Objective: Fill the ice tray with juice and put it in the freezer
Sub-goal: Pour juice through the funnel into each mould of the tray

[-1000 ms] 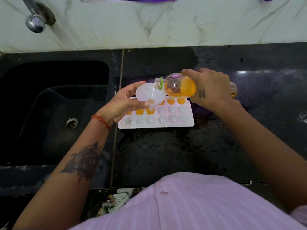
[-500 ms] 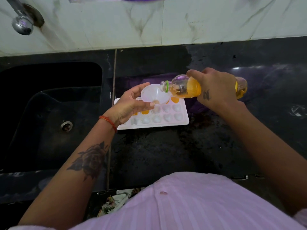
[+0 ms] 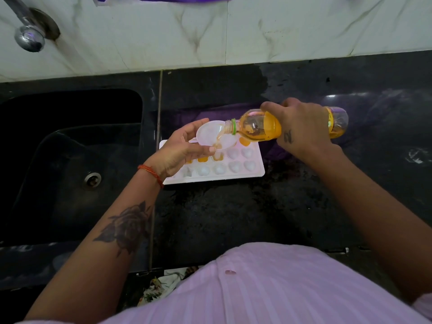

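Countertop (image 3: 233,218) of black stone ran from the white marbled wall (image 3: 163,38) back toward the person, and the broad stretch of it between the ice tray (image 3: 233,177) and the person's pink shirt (image 3: 268,288) held nothing. To the left a seam divided the counter from a deep black sink (image 3: 58,171), its drain (image 3: 93,180) low in the basin and a chrome tap (image 3: 29,38) jutting from the wall above its far corner. The tray lay flat on the counter just right of that seam, its left end close to the sink's edge, with more dark counter stretching away on its right. The left hand (image 3: 180,153) hovered over the tray's left part, thumb and fingers curled round the rim of a white funnel (image 3: 216,136) and covering several cells. The right hand (image 3: 301,127) clasped an orange juice bottle (image 3: 261,127) round its middle, tipped nearly level above the tray's far edge with its open neck over the funnel bowl, and a thin run of juice showed inside the funnel. The bottle and both wrists crossed above the tray's far row, hiding most of it. The tray was white plastic with small moulded cells, some heart-shaped; a few in the middle row and one far cell showed orange, while the near row and the right-hand cells looked pale and unfilled. A red thread band (image 3: 152,174) circled the left wrist.
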`<action>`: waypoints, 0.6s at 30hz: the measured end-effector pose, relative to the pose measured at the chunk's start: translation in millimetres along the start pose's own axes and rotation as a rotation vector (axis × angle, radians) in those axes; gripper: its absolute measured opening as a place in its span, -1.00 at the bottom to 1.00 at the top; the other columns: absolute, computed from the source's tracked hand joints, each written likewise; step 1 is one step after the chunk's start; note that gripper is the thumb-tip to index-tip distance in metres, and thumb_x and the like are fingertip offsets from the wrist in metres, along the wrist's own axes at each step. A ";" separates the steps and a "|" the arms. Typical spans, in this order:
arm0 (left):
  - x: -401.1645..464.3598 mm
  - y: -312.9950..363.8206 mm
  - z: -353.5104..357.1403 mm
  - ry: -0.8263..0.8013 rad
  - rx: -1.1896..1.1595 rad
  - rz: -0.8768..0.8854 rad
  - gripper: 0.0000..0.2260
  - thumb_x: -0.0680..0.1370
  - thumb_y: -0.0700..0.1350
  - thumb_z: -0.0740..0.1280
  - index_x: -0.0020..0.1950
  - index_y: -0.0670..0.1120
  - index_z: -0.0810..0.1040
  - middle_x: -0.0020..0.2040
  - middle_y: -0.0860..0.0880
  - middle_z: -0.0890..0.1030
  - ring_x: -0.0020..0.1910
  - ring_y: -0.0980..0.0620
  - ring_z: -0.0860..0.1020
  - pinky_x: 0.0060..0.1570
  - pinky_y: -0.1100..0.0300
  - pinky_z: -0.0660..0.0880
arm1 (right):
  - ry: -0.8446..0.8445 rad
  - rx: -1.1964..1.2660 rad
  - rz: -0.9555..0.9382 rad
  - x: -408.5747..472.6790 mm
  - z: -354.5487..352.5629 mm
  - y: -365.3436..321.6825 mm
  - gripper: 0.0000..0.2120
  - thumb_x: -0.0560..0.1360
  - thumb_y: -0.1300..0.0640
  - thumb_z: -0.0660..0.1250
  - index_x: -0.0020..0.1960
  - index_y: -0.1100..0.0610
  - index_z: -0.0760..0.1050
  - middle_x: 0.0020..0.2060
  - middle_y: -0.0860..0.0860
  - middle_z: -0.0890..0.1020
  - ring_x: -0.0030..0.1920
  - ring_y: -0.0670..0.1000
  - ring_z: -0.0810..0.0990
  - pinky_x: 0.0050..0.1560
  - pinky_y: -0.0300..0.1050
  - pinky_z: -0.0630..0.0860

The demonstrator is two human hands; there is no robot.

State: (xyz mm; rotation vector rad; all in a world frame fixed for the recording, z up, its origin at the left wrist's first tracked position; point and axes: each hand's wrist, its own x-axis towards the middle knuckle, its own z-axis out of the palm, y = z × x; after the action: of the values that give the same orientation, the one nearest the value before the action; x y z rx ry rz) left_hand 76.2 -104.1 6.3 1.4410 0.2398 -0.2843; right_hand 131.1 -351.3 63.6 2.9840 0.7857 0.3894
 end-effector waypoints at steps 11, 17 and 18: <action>-0.4 5.8 5.3 -0.027 -0.042 0.021 -0.36 0.37 -0.44 0.41 0.40 -0.09 0.38 0.30 -0.11 0.49 0.16 -0.09 0.59 0.03 0.04 0.61 | 0.004 0.053 0.045 -0.9 -3.0 3.7 -0.48 0.42 0.11 0.40 0.34 -0.07 0.35 0.02 0.16 0.58 -0.03 0.27 0.57 -0.16 -0.05 0.33; 4.6 9.0 13.8 -0.065 -0.100 0.023 -0.33 0.32 -0.42 0.43 0.40 -0.12 0.38 0.32 -0.12 0.49 0.16 -0.13 0.59 0.03 0.01 0.60 | 0.027 0.060 0.074 -5.7 -8.3 12.9 -0.48 0.42 0.08 0.42 0.34 -0.07 0.36 0.02 0.16 0.60 -0.02 0.27 0.58 -0.16 -0.06 0.28; 5.8 9.3 16.0 -0.070 -0.099 0.022 -0.31 0.30 -0.40 0.44 0.40 -0.13 0.38 0.33 -0.13 0.48 0.17 -0.14 0.59 0.04 0.00 0.60 | 0.028 0.053 0.077 -6.3 -8.8 14.6 -0.48 0.42 0.08 0.42 0.34 -0.07 0.36 0.02 0.16 0.60 -0.03 0.26 0.58 -0.16 -0.06 0.28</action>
State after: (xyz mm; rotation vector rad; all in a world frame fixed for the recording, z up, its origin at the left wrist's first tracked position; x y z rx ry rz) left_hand 84.6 -119.4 14.9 1.3322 0.1785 -0.3002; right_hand 130.5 -367.4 72.0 3.0719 0.6958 0.4201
